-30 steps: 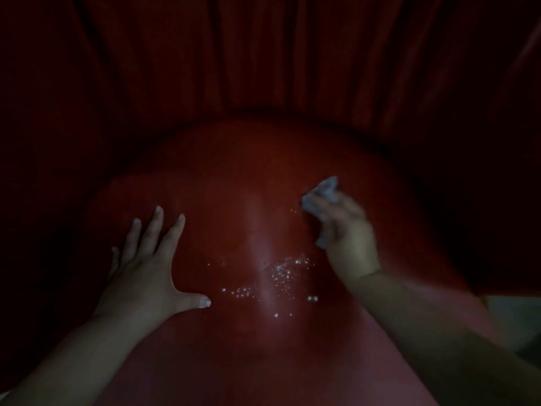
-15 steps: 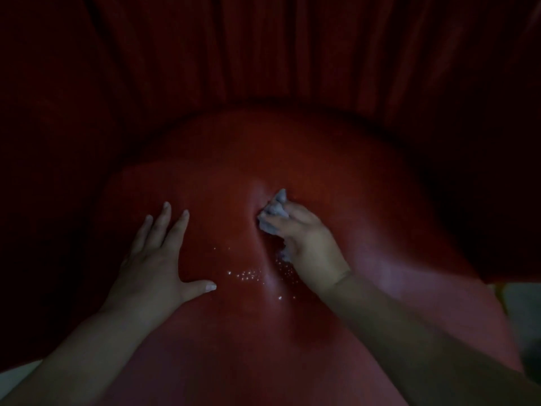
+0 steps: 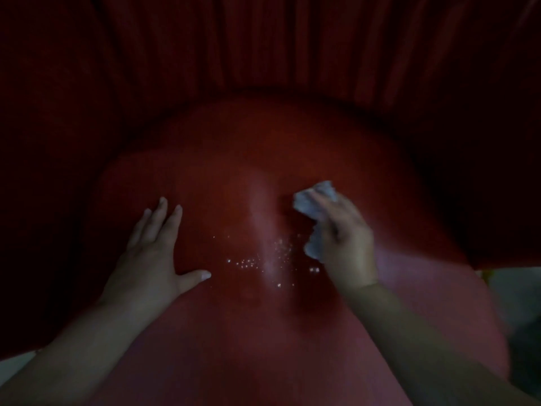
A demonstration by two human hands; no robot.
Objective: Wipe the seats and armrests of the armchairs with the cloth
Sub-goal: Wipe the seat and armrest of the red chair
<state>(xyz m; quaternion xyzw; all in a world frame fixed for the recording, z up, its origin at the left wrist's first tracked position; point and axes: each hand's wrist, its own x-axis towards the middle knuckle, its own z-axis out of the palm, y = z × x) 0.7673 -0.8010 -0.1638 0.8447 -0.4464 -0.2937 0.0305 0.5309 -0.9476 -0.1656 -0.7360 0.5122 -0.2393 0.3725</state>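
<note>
Red upholstery fills nearly everything in view: a smooth, slightly shiny seat (image 3: 234, 159) with a pleated back rising dark behind it at twelve o'clock.

Furthest left, the left hand (image 3: 152, 259) lies flat and open on the cushion, fingers spread toward twelve, thumb pointing to three o'clock; it holds nothing and looks to be bracing.

Just beyond that thumb tip, at three o'clock from it, sits a scatter of small bright droplets (image 3: 263, 260) running roughly across the seat, over the pale sheen down its middle.

Right of them, the right hand (image 3: 345, 244) is closed around a crumpled pale cloth (image 3: 314, 200), which bulges out past the fingers toward eleven and shows again below the palm. Whether the cloth is pressed against the seat cannot be told through the blur.

The droplets lie at about eight o'clock from the cloth, close by, and between the two hands. The right hand is the one equipped, so the stroke likely needed is a sweep leftward and back toward the body.
</note>
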